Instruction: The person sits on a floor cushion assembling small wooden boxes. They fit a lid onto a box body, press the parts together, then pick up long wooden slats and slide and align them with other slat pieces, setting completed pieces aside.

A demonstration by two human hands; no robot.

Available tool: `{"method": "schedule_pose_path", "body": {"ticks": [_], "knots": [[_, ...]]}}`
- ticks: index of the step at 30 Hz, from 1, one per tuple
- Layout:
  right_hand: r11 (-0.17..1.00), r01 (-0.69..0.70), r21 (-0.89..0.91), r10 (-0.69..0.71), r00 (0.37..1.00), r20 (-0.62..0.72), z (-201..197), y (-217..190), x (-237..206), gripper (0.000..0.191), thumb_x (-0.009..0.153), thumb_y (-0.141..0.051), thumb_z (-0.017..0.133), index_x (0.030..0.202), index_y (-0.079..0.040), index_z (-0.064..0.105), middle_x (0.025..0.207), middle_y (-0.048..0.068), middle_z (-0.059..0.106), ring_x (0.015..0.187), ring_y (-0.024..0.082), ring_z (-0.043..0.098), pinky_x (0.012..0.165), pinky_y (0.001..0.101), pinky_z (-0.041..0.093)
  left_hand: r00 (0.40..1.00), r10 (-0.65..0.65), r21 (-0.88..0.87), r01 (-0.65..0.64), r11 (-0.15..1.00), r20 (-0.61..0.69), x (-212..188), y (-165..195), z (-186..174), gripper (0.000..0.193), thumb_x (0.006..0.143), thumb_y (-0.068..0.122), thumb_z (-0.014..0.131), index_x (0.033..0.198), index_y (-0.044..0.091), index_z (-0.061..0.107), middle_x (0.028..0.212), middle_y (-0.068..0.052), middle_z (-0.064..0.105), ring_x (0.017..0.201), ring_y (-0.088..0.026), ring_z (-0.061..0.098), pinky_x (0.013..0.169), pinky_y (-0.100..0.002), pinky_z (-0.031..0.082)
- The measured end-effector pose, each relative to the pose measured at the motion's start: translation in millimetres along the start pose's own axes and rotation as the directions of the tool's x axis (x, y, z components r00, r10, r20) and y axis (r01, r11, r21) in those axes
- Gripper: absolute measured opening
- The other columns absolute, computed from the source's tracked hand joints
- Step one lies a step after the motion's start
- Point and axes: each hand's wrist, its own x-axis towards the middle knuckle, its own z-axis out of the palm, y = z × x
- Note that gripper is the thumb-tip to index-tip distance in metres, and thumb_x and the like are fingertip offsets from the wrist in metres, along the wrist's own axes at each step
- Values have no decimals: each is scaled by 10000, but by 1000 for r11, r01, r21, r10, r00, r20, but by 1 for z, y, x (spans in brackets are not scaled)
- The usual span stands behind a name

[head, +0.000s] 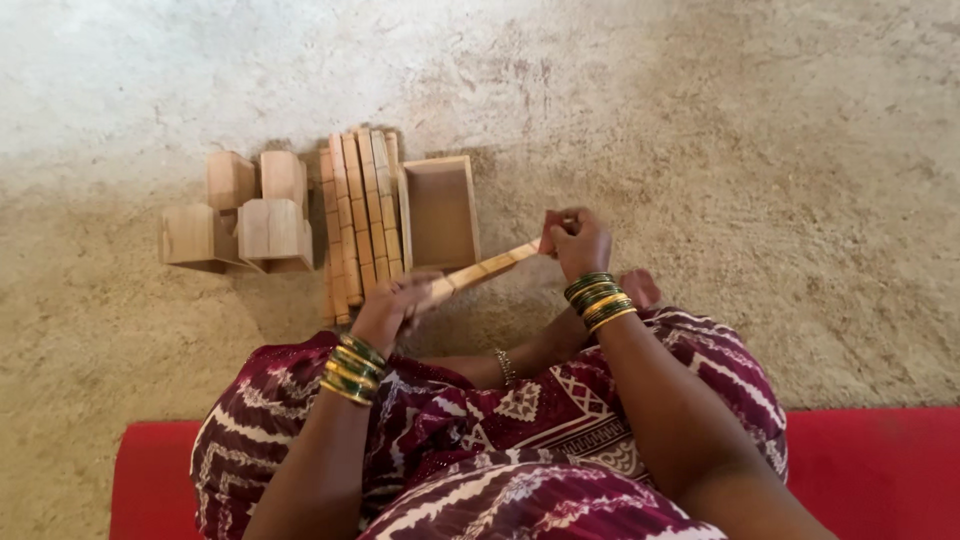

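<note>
Wooden strip slanted between both hands, left and right each closed around an end.

Soft, even daylight brightens the floor, palest toward its far left corner. Shadows are faint and short beside the wooden blocks. Slight softness overall, no glare.

A rough earthen floor carries wooden blocks at nine o'clock, a row of wooden slats beside them, an open wooden box centrally, and a red mat at six o'clock.
</note>
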Motion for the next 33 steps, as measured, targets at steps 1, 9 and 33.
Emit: {"method": "schedule_pose_path", "body": {"ticks": [1,9,33], "knots": [[985,133,-111,-134,991,-1,1,-2,-5,174,861,-81,721,1023,-21,701,873,120,763,715,193,739,606,345,599,999,6,55,-4,998,-42,3,-1,-2,341,931,223,633,1212,45,710,612,15,599,431,-45,488,373,-179,392],[783,361,-506,-234,926,297,10,-7,-22,98,886,-135,721,932,-48,715,766,152,760,688,266,721,654,384,559,818,453,198,-408,891,-355,41,-6,15,251,943,273,681,944,50,796,723,-5,734,589,-36,609,496,-194,458],[684,365,-632,-307,929,205,8,6,-16,138,924,-241,767,1004,-143,824,832,147,736,713,224,661,678,370,537,845,370,-240,-479,844,-387,47,-7,37,206,981,255,696,872,89,641,640,69,524,539,-12,436,458,-206,336]]}}
